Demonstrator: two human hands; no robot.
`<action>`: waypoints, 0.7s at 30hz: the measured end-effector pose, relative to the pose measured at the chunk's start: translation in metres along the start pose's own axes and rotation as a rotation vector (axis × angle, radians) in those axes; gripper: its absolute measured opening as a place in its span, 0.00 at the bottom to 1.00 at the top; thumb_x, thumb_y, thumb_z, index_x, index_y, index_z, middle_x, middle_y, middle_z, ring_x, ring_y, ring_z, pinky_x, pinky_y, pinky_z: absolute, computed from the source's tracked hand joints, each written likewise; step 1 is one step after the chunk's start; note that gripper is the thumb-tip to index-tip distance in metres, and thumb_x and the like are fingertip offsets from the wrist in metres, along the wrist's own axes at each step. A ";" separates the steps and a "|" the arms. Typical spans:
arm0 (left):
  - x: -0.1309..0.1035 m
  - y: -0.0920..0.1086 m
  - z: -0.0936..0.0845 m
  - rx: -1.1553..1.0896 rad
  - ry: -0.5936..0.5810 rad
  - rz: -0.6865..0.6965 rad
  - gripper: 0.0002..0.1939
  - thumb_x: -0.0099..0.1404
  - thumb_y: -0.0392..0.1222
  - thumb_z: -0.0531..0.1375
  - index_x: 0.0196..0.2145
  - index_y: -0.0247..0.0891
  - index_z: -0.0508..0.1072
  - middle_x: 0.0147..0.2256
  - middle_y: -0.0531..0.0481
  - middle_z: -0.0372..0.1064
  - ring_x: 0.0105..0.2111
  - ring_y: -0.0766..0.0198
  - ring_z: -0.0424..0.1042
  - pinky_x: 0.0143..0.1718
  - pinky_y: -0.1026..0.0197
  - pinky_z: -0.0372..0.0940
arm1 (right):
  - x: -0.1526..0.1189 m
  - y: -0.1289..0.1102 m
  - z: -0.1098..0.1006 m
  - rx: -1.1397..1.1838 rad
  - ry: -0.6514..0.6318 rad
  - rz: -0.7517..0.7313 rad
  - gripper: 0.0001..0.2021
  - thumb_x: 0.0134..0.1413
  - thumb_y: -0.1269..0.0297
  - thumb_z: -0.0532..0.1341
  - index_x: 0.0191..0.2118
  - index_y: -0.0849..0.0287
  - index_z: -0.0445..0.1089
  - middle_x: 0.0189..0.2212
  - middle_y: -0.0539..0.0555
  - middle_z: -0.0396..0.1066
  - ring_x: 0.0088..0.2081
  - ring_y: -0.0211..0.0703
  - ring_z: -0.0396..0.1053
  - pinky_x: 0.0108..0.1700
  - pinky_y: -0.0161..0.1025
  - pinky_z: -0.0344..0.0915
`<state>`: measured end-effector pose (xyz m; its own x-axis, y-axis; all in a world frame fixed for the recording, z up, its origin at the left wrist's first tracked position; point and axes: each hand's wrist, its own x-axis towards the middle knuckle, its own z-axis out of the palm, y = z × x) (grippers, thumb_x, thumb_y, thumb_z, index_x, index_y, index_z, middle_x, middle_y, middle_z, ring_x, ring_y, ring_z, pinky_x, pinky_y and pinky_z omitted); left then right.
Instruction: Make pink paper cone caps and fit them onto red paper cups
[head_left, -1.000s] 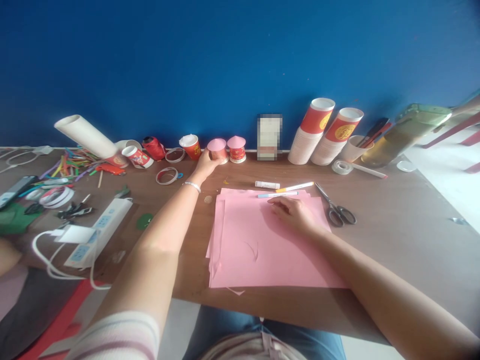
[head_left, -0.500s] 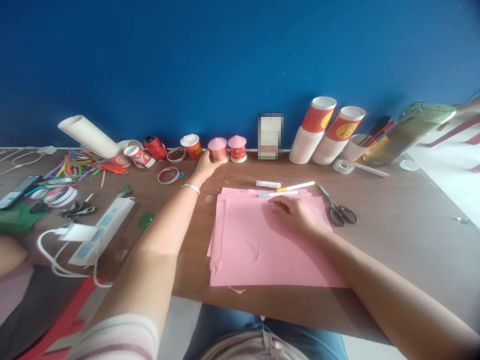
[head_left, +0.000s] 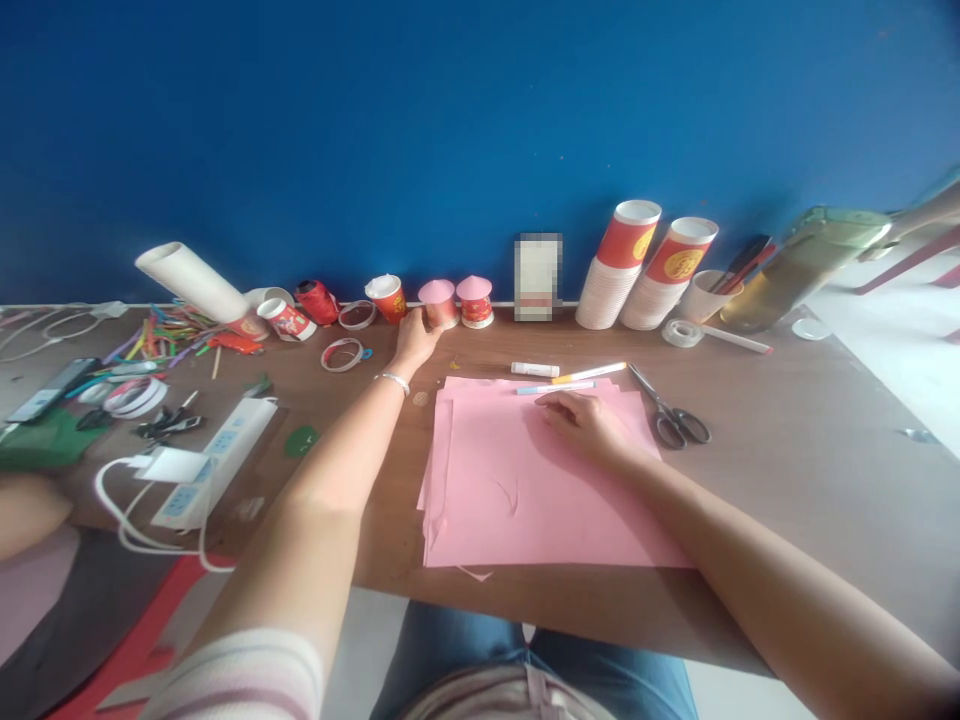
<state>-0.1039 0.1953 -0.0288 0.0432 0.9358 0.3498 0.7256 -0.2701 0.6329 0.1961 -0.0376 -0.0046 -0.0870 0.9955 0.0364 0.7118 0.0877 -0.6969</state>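
My left hand [head_left: 420, 338] reaches to the back of the table and grips the lower part of a red paper cup [head_left: 442, 314] topped with a pink paper cone [head_left: 436, 291]. Just right of it stands a similar cup [head_left: 477, 309] with its own pink cone [head_left: 474, 287]. My right hand [head_left: 581, 418] rests on a stack of pink paper [head_left: 510, 500], fingers loosely bent and nothing visible in them. Close above its fingers lies a blue-capped marker [head_left: 555, 388]. Black scissors [head_left: 671, 415] lie to the right of the paper.
Leaning cup stacks [head_left: 619, 265], a roll of tape [head_left: 682, 333] and a bottle [head_left: 795, 270] stand at the back right. A glue stick [head_left: 534, 370] and an orange marker [head_left: 589, 373] lie behind the paper. At left are a power strip [head_left: 214, 465], red thread [head_left: 317, 302] and another person's arm [head_left: 34, 515].
The view has shifted slightly, so the table's things sit a little differently in frame. My left hand stays at the coned cup, and my right hand still rests on the paper.
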 end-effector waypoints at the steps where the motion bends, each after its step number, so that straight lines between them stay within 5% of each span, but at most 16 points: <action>1: 0.001 0.001 0.001 0.003 0.001 -0.001 0.14 0.58 0.40 0.68 0.40 0.37 0.70 0.46 0.34 0.77 0.52 0.40 0.74 0.59 0.40 0.65 | 0.000 -0.001 -0.001 -0.004 -0.001 -0.001 0.14 0.60 0.63 0.60 0.48 0.47 0.79 0.48 0.50 0.82 0.50 0.51 0.79 0.51 0.45 0.74; 13: -0.028 0.020 -0.023 -0.028 0.071 -0.017 0.17 0.57 0.32 0.65 0.44 0.39 0.69 0.46 0.41 0.72 0.52 0.47 0.71 0.62 0.40 0.63 | -0.006 -0.022 -0.011 -0.029 0.015 0.021 0.12 0.62 0.63 0.59 0.44 0.47 0.80 0.46 0.49 0.83 0.48 0.49 0.79 0.48 0.41 0.74; 17: -0.054 0.054 -0.033 -0.074 0.047 0.065 0.09 0.62 0.36 0.62 0.41 0.40 0.69 0.43 0.43 0.72 0.45 0.51 0.72 0.54 0.44 0.69 | -0.007 -0.019 -0.010 -0.036 0.046 0.002 0.12 0.62 0.64 0.60 0.44 0.47 0.81 0.45 0.50 0.83 0.48 0.49 0.79 0.48 0.41 0.74; 21: -0.075 0.099 -0.026 -0.175 -0.172 0.222 0.02 0.65 0.40 0.62 0.34 0.42 0.73 0.37 0.48 0.76 0.39 0.57 0.75 0.50 0.51 0.72 | -0.001 -0.013 -0.005 -0.035 0.061 -0.030 0.12 0.59 0.67 0.61 0.44 0.49 0.80 0.41 0.50 0.83 0.43 0.46 0.80 0.44 0.38 0.73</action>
<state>-0.0530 0.0923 0.0251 0.3137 0.8701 0.3802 0.5568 -0.4929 0.6686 0.1910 -0.0396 0.0079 -0.0665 0.9927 0.1011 0.7338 0.1172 -0.6691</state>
